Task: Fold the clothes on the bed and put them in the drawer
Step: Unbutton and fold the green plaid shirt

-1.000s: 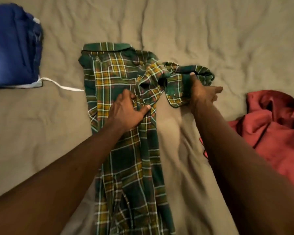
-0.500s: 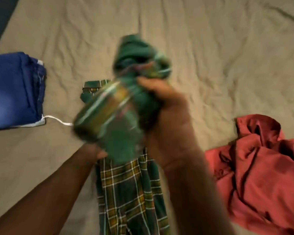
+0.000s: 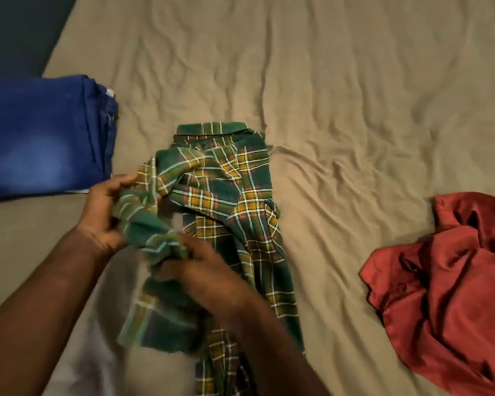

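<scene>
Head view: the plaid shirt (image 3: 226, 195) lies lengthwise in the middle of the bed (image 3: 355, 110), collar toward the far side and tail running to the near edge. The left hand (image 3: 103, 212) has its grip closed on a bunched part of the shirt at the shirt's left side. The right hand (image 3: 206, 272) reaches across the body of the shirt and, though blurred, appears to pinch the same bunch from below. Holding it from both ends likely lets the person draw the loose cloth over the shirt's front, so the garment narrows into a strip before it is folded up.

The folded blue jeans (image 3: 40, 138) sit flat by the bed's left edge, probably parked there as finished work, out of the way of the folding. The red garment (image 3: 452, 281) lies crumpled toward the right side, well apart from the shirt, apparently waiting its turn.

No drawer or other container shows here, so what it holds cannot be told.
</scene>
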### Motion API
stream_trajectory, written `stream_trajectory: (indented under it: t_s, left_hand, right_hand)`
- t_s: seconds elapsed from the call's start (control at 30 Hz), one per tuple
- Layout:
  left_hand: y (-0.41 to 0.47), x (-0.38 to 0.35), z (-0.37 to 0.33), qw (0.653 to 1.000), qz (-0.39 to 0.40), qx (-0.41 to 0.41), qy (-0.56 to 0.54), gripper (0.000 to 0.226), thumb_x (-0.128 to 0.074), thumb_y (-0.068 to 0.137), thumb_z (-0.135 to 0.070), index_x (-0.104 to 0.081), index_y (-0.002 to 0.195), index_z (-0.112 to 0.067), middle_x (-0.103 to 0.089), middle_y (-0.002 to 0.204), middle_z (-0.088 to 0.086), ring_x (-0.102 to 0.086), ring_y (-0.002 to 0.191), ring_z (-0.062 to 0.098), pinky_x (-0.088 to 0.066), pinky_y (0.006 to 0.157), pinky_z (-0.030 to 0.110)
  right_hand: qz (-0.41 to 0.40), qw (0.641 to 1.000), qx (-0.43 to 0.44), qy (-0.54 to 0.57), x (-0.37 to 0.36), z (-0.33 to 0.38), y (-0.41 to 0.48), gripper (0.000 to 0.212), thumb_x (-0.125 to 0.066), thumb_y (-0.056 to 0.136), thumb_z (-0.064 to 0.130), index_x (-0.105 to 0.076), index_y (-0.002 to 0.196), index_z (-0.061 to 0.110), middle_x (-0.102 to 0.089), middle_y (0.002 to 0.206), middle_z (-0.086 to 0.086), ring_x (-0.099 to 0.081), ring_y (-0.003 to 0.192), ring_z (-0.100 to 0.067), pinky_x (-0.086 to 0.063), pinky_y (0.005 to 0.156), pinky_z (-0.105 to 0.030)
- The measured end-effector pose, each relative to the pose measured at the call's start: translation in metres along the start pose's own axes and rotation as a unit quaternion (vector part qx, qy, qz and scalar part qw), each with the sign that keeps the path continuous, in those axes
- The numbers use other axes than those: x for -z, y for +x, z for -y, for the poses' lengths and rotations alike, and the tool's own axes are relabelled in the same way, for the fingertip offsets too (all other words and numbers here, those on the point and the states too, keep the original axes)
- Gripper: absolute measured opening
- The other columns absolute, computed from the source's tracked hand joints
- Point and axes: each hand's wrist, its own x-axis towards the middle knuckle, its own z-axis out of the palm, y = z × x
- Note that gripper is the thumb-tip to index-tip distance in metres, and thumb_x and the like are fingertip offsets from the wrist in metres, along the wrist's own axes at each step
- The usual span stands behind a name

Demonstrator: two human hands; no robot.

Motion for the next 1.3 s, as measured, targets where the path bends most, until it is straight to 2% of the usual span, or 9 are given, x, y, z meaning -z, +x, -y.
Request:
stream_trajectory:
  t_s: [0.2, 0.3, 0.4, 0.5, 0.6, 0.67, 0.87, 1.1, 1.3]
  left_hand:
    - [-0.027, -0.045, 0.037, 0.998, 0.052, 0.023, -0.015, 0.040, -0.053, 0.100, -0.045, -0.073, 0.114, -0.014, -0.075, 0.110, 0.011, -0.072, 0.099, 0.028, -0.058, 0.094, 0.044]
    - [-0.028, -0.057, 0.061, 0.985, 0.005, -0.092, 0.149, 0.018, -0.070, 0.093, -0.031, -0.077, 0.102, -0.018, -0.075, 0.097, 0.006, -0.068, 0.091, 0.023, -0.055, 0.090, 0.037]
    - [-0.034, -0.058, 0.085, 0.809, -0.010, -0.264, 0.524, 0.019, -0.079, 0.082, -0.043, -0.078, 0.099, -0.035, -0.066, 0.117, -0.008, -0.058, 0.111, 0.011, -0.047, 0.096, 0.031]
    - [-0.048, -0.063, 0.108, 0.687, 0.068, -0.288, 0.664, 0.026, -0.074, 0.082, -0.058, -0.077, 0.101, -0.041, -0.051, 0.143, -0.008, -0.045, 0.131, 0.017, -0.044, 0.105, 0.041]
    - [-0.055, -0.065, 0.131, 0.734, 0.023, -0.300, 0.609, 0.047, -0.057, 0.085, -0.071, -0.069, 0.117, -0.039, -0.043, 0.150, -0.004, -0.046, 0.131, 0.016, -0.046, 0.098, 0.035]
    - [-0.060, -0.067, 0.138, 0.790, -0.109, -0.293, 0.527, 0.044, -0.061, 0.094, -0.059, -0.059, 0.129, -0.032, -0.047, 0.143, -0.001, -0.053, 0.119, 0.014, -0.045, 0.088, 0.029]
    - [-0.030, -0.069, 0.119, 0.940, -0.183, 0.000, 0.288, 0.048, -0.058, 0.096, -0.061, -0.069, 0.107, -0.016, -0.075, 0.101, 0.006, -0.072, 0.091, 0.027, -0.059, 0.091, 0.045]
    - [-0.006, -0.067, 0.120, 0.884, -0.257, -0.128, 0.370, 0.026, -0.065, 0.099, -0.040, -0.069, 0.094, -0.015, -0.069, 0.096, -0.001, -0.064, 0.088, 0.022, -0.046, 0.077, 0.028]
    - [-0.029, -0.053, 0.145, 0.846, -0.245, -0.168, 0.443, 0.040, -0.051, 0.103, -0.051, -0.064, 0.099, -0.014, -0.069, 0.097, 0.005, -0.064, 0.091, 0.028, -0.051, 0.081, 0.036]
  right_hand:
    - [-0.048, 0.970, -0.008, 0.239, 0.026, 0.021, -0.045, 0.041, -0.055, 0.097, 0.045, -0.083, 0.091, 0.015, -0.077, 0.092, -0.012, -0.071, 0.071, -0.015, -0.057, 0.065, -0.023]
    - [-0.108, 0.991, -0.070, -0.037, 0.037, -0.011, -0.078, 0.073, -0.034, 0.085, 0.085, -0.077, 0.096, 0.027, -0.076, 0.110, -0.011, -0.073, 0.089, -0.010, -0.058, 0.075, -0.023]
    - [-0.068, 0.931, -0.156, -0.321, 0.039, -0.048, -0.115, 0.100, -0.019, 0.033, 0.113, -0.069, 0.089, 0.046, -0.072, 0.104, 0.005, -0.066, 0.103, -0.021, -0.045, 0.105, -0.050]
    - [-0.068, 0.921, -0.227, -0.308, 0.041, -0.060, -0.124, 0.067, -0.045, 0.055, 0.104, -0.059, 0.108, 0.066, -0.047, 0.153, 0.010, -0.046, 0.139, -0.017, -0.032, 0.120, -0.038]
    - [-0.165, 0.876, -0.206, -0.403, 0.050, -0.062, -0.112, 0.046, -0.050, 0.093, 0.071, -0.032, 0.135, 0.065, -0.050, 0.144, 0.017, -0.052, 0.131, -0.007, -0.041, 0.109, -0.025]
    - [-0.270, 0.864, -0.125, -0.407, 0.052, -0.053, -0.097, 0.036, -0.046, 0.097, 0.066, -0.056, 0.126, 0.045, -0.062, 0.117, 0.016, -0.063, 0.110, -0.010, -0.050, 0.094, -0.032]
    - [-0.415, 0.859, -0.032, -0.299, 0.074, 0.002, 0.046, 0.068, -0.042, 0.091, 0.076, -0.069, 0.104, 0.016, -0.072, 0.100, -0.007, -0.069, 0.091, -0.030, -0.056, 0.082, -0.044]
    - [-0.464, 0.821, 0.011, -0.333, 0.128, 0.036, 0.102, 0.047, -0.045, 0.105, 0.045, -0.069, 0.112, 0.006, -0.071, 0.115, -0.014, -0.066, 0.106, -0.033, -0.045, 0.078, -0.032]
    - [-0.405, 0.867, -0.050, -0.287, 0.123, 0.003, 0.025, 0.079, -0.046, 0.089, 0.078, -0.051, 0.133, 0.012, -0.064, 0.126, -0.007, -0.063, 0.109, -0.028, -0.052, 0.096, -0.045]
